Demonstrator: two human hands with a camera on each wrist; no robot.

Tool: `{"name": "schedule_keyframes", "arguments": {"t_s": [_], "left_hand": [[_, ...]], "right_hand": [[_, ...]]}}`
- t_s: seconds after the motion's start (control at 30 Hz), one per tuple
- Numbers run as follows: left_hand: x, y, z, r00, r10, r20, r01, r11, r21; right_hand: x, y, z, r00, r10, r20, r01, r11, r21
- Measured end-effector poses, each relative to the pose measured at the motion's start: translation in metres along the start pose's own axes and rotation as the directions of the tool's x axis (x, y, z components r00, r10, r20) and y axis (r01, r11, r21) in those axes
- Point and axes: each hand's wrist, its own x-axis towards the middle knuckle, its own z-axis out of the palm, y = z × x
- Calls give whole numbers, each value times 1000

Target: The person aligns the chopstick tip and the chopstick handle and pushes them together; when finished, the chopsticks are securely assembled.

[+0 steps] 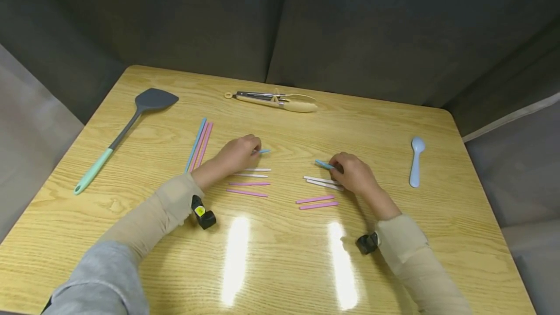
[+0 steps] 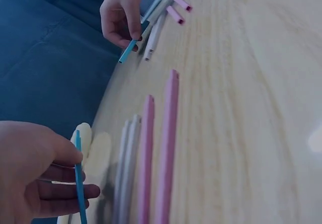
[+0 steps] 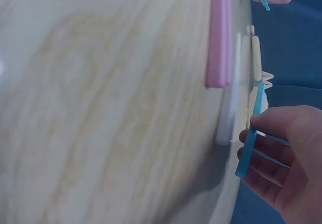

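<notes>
In the head view my left hand pinches a short blue stick between thumb and fingers. Below it lie two white sticks and two pink sticks, roughly parallel. Opposite, my right hand pinches another blue stick, tilted. Two white sticks lie beneath that hand, their right ends close to its fingers, with two pink sticks nearer the front. The right wrist view shows the blue stick held between thumb and fingertips.
Left of my left hand lie a longer blue stick and two long pink sticks. A spatula is at the far left, tongs at the back, a light blue spoon at right. Dark curtains hang behind the table.
</notes>
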Motion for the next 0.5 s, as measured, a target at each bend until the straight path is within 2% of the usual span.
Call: {"name": "schedule_keyframes", "arguments": {"t_s": [0.1,0.2,0.37,0.5], "left_hand": [[1,2,-5,1000,-2,-21,2,1000,8],[2,3,-9,997,32,-68,-30,999,31],[4,10,-17,982,103,-159,-99,994,35],[3,19,-23,972,103,-209,-97,994,41]], "right_hand": [[-1,-2,-4,1000,22,2,-22,999,36],[-1,-6,-9,999,34,-9,-33,996,77],[-2,-14,-17,999,17,-42,-11,990,138],[-3,-23,-22,998,-3,-62,15,980,199]]}}
